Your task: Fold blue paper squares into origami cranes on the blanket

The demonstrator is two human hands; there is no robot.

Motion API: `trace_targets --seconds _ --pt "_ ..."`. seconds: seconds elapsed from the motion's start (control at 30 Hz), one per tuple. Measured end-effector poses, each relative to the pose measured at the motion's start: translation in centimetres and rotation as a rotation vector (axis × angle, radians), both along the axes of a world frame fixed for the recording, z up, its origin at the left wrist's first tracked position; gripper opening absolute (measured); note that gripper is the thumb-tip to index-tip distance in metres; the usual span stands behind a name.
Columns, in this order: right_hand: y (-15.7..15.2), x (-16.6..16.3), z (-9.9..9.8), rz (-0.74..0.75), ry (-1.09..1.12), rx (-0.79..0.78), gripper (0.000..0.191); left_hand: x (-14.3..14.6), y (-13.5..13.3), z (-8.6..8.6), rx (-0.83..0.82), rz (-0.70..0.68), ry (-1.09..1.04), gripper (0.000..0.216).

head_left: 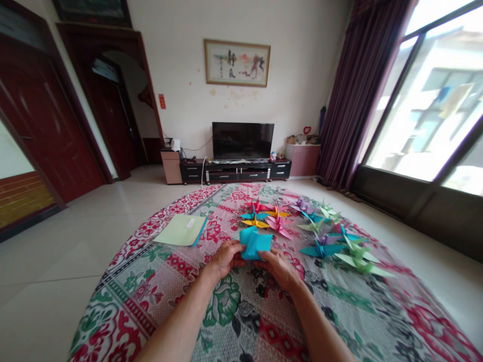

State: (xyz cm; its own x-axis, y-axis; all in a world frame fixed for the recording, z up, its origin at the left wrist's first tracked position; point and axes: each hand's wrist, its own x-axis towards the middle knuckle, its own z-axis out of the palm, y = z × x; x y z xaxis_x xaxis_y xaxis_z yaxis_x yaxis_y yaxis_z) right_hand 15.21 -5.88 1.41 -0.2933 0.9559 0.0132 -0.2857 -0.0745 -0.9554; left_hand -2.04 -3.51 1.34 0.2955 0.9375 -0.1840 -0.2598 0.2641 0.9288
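Note:
A piece of folded blue paper [255,243] is held up just above the patterned tablecloth, its creased flaps facing me. My left hand [228,255] pinches its left edge, thumb in front. On the right edge, my right hand [278,264] grips it the same way, with the fingers mostly hidden behind the sheet. Just beyond the paper stand several folded paper cranes in red, orange, blue and pink, among them a yellow crane [255,219] and a pink crane [279,223]. To the right sits a blue crane [322,246] beside pale green cranes [358,254].
Left of my hands lies a stack of square paper [181,230], pale green on top with blue beneath. The round table [151,306] has a floral cloth. Farther off, a television [243,141] stands on a low cabinet [222,174]; a window with a purple curtain [347,95] is at right.

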Motion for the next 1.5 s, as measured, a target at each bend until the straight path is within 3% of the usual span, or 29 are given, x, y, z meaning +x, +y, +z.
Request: trace_targets --seconds 0.27,0.53,0.73,1.03,1.23,1.5 --pt "-0.1 0.3 -0.4 0.074 -0.004 -0.083 0.043 0.0 -0.2 0.2 0.029 -0.005 0.037 0.028" --pt "0.0 0.4 -0.6 0.184 0.036 -0.125 0.038 0.1 -0.2 0.4 0.020 0.030 0.033 0.028" --pt "0.1 0.3 -0.8 0.116 0.046 -0.124 0.033 0.1 -0.1 0.3 0.038 0.046 -0.022 0.025" --pt "0.6 0.1 -0.6 -0.050 0.119 -0.052 0.027 0.3 0.7 0.0 0.117 0.299 -0.067 0.026" --pt "0.7 -0.5 -0.7 -0.131 0.197 -0.109 0.034 0.6 0.6 0.1 0.279 0.408 0.124 0.024" --pt "0.9 -0.9 -0.9 -0.165 0.183 -0.086 0.034 0.8 0.5 -0.7 0.488 0.353 0.403 0.019"
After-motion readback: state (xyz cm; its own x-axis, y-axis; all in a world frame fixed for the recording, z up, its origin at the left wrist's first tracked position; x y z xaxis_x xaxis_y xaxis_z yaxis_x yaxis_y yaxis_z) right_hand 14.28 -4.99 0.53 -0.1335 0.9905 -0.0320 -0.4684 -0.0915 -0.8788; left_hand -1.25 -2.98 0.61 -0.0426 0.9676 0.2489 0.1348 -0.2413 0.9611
